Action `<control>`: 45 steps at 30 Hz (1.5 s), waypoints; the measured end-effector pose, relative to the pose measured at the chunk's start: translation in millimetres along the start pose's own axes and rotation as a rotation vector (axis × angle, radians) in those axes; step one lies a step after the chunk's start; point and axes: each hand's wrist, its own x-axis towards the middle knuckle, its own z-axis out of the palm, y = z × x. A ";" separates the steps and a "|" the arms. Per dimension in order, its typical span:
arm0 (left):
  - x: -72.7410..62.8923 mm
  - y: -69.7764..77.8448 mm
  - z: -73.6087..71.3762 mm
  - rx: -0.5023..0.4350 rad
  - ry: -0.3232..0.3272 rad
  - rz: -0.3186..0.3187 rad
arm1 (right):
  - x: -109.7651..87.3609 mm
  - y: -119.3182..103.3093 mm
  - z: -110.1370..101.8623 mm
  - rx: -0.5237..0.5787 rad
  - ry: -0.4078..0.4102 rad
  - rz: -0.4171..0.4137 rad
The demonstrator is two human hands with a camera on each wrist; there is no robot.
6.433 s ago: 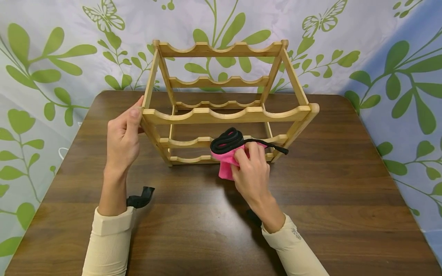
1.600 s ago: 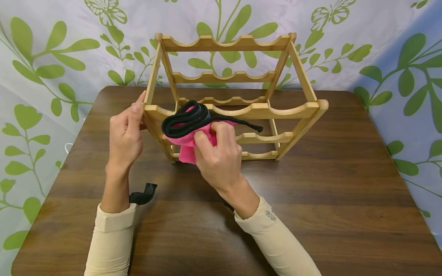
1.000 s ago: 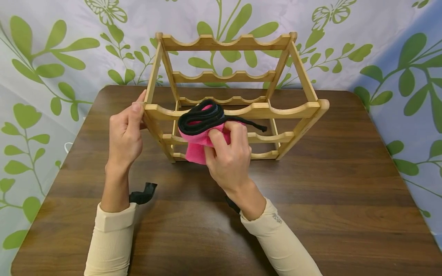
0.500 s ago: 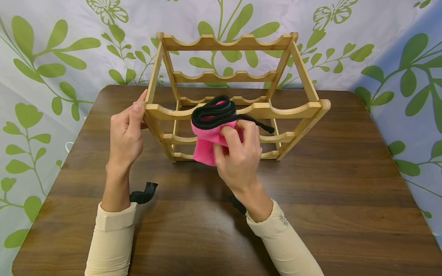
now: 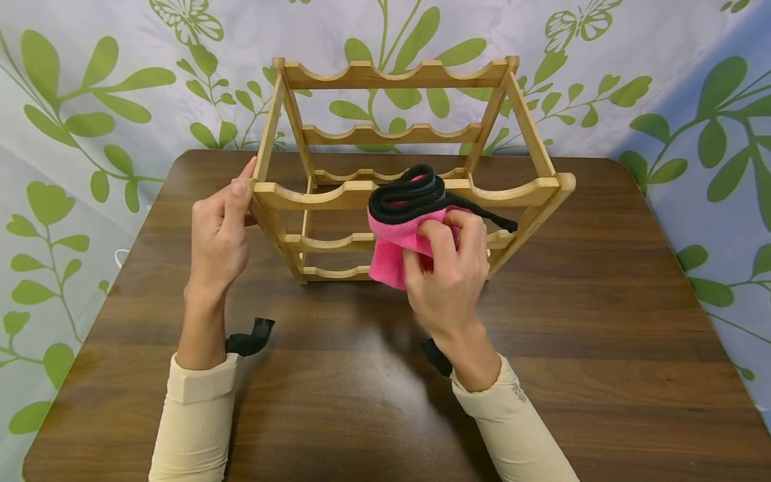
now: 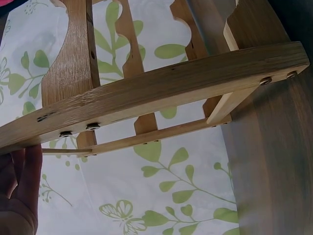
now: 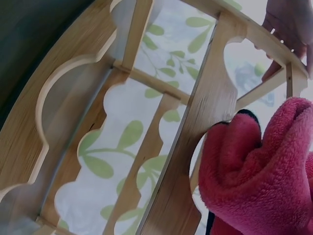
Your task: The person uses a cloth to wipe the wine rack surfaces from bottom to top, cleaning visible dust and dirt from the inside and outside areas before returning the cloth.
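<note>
A light wooden wine rack (image 5: 313,199) with scalloped rails stands upright on the table. My left hand (image 5: 219,234) grips its upper front left corner, thumb on the near side; in the left wrist view part of that hand (image 6: 22,191) shows under the rack's side post (image 6: 161,90). My right hand (image 5: 448,281) holds a folded pink plush cloth (image 5: 388,261) with black edging against the front top rail, right of its middle. Close up in the right wrist view, the bunched cloth (image 7: 259,181) lies over a scallop of the rail (image 7: 205,107). My right fingertips are partly hidden in the cloth.
The brown wooden table (image 5: 337,415) spreads around the rack. Behind it hangs a pale backdrop (image 5: 138,40) with green leaves and butterflies. A black strap end (image 5: 249,338) sticks out by my left wrist, another (image 5: 436,358) by my right.
Since 1.6 seconds ago my right hand has slid the cloth rightward along the front top rail from near its left end. My left hand keeps its grip, and the rack stays put.
</note>
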 end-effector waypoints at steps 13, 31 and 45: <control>-0.4 -1.4 0.2 -0.012 -0.005 0.015 | -2.6 13.3 -10.0 -0.008 0.092 0.011; -1.2 -0.9 -0.3 -0.004 -0.001 0.002 | -2.1 34.4 -30.7 -0.026 0.157 0.152; -1.5 6.4 1.2 -0.017 0.008 -0.053 | 1.2 47.2 -50.4 -0.074 0.204 0.213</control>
